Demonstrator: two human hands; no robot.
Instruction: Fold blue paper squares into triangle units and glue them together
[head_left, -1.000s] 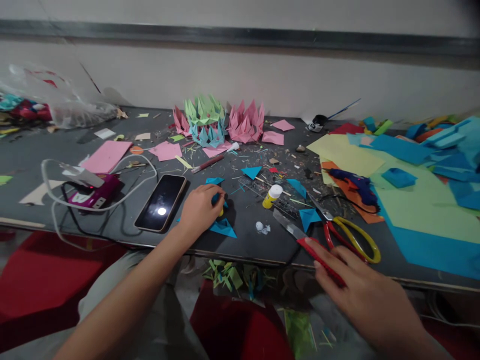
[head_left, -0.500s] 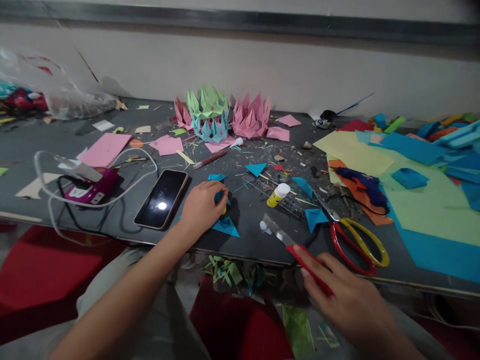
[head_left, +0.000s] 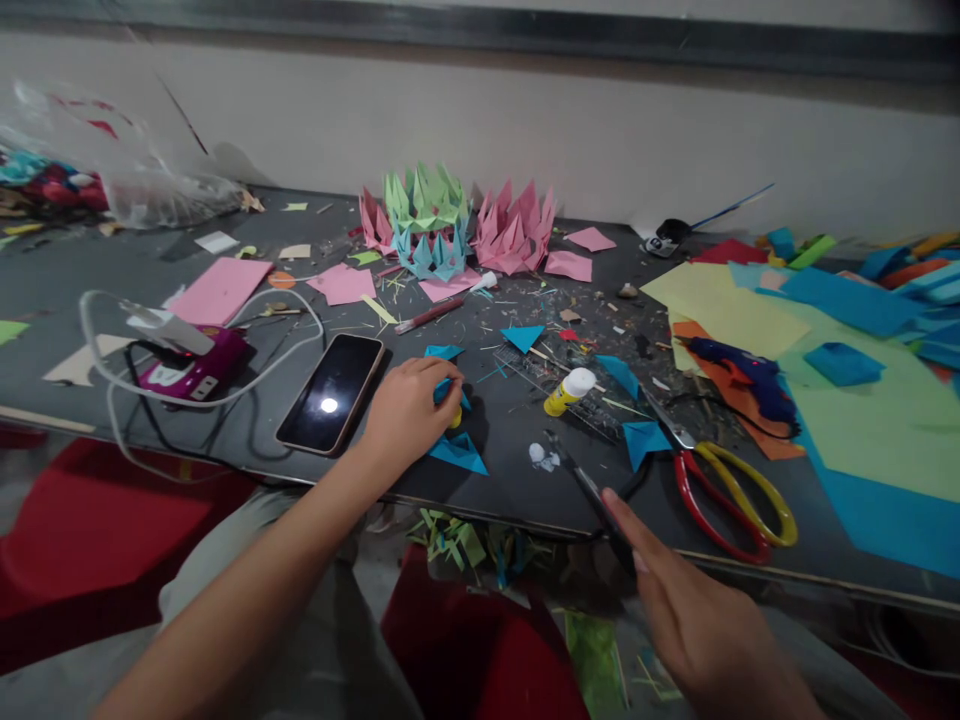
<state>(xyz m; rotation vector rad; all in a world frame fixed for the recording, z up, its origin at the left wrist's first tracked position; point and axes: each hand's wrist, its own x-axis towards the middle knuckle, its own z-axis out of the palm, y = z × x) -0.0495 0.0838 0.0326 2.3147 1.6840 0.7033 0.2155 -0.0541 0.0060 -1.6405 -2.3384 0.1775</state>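
My left hand (head_left: pixel 412 408) rests on the table with its fingers closed on a small folded piece of blue paper (head_left: pixel 444 390); a bit of yellow shows under the fingertips, too hidden to name. Other folded blue pieces (head_left: pixel 459 454) lie just beside it. My right hand (head_left: pixel 686 600) grips a knife (head_left: pixel 581 480), its blade turned edge-on and pointing at a white dab of glue (head_left: pixel 541 456) on the table. A yellow glue stick (head_left: pixel 570 392) with a white end leans behind the dab. Further blue folded pieces (head_left: pixel 523 338) lie around it.
Scissors (head_left: pixel 739 500) with red and yellow handles lie to the right, near colored paper sheets (head_left: pixel 877 430) and a blue glue gun (head_left: pixel 742 378). A phone (head_left: pixel 331 393) and a purple power adapter (head_left: pixel 199 365) with cables are left. Folded paper crowns (head_left: pixel 514 232) stand behind.
The knife has rolled in my right hand, so its flat blade and red handle now appear edge-on and dark. The view has shifted slightly; my left hand stays on the blue paper.
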